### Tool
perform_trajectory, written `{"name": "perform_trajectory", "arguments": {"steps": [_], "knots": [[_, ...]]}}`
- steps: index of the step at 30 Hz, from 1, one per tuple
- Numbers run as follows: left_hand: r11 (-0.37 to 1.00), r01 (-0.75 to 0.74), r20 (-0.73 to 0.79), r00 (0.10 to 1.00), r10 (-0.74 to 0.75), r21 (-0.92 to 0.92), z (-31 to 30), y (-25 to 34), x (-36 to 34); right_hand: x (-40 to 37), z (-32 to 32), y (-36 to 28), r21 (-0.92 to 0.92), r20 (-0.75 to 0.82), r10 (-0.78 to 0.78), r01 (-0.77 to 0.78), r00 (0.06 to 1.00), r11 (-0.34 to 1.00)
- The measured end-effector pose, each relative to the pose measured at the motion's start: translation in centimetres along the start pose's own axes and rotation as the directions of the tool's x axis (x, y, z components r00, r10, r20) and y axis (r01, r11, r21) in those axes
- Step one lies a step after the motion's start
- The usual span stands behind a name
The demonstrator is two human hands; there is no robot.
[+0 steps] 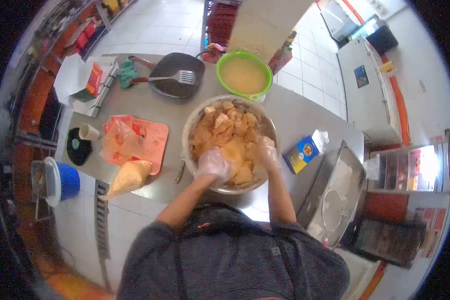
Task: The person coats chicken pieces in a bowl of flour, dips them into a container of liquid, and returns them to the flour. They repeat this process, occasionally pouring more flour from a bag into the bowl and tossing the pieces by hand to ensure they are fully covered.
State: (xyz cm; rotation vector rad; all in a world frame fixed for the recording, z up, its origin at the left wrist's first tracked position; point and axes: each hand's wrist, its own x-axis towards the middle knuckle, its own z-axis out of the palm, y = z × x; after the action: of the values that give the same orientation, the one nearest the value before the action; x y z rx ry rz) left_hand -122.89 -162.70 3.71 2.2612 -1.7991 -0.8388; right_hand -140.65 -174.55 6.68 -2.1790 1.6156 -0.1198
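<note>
A flat pink plastic board (158, 144) lies left of a round silver metal bowl (186, 141) holding brown, powder-coated chunks (226, 123), where the clear-gloved left hand (215, 164) and blurred, clear-gloved right hand (267, 153) dip in, their grips indiscernible, beside a blue-and-yellow carton (302, 154).

"Is there room left of the bowl (186, 142)?"
"A strip of bare table (174, 125) runs between it and the pink tray (158, 145), but a slim tool (180, 171) narrows the near end."
"And the far side?"
"Tight. The green basin (270, 76) crowds the bowl's far rim, with only a slim gap between it and the pan (182, 62) to its left."
"On the right?"
"Open metal from the basin to the blue carton (305, 151); farther right, the long metal tray (319, 190) blocks the way."
"Inside the bowl?"
"Crowded: chunks (230, 120) fill it, and the left hand (216, 164) and right hand (266, 152) take up the near part."
</note>
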Motion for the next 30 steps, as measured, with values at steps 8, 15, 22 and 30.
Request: {"name": "perform_trajectory", "arguments": {"steps": [8,15,22,30], "knots": [[0.988,-0.107,-0.092,0.991,0.097,-0.114,-1.1,0.2,0.3,1.8,12.2,5.0,-0.273,0.099,-0.055,0.080,0.994,0.959],[0.983,0.048,-0.037,0.998,-0.056,-0.176,-3.0,1.6,-2.6,-3.9,0.7,-2.6,0.294,-0.111,0.174,-0.135,0.979,0.946],[0.918,-0.393,-0.500,0.787,0.363,0.048,-0.8,0.2,-4.4,-6.3,-2.4,-1.9,0.735,-0.185,0.219,-0.013,0.958,0.677],[0.968,-0.199,0.038,0.980,0.195,0.151,-1.8,-0.1,-2.1,-6.7,-0.1,-3.4,0.367,0.054,-0.089,0.063,0.995,0.928]]}}
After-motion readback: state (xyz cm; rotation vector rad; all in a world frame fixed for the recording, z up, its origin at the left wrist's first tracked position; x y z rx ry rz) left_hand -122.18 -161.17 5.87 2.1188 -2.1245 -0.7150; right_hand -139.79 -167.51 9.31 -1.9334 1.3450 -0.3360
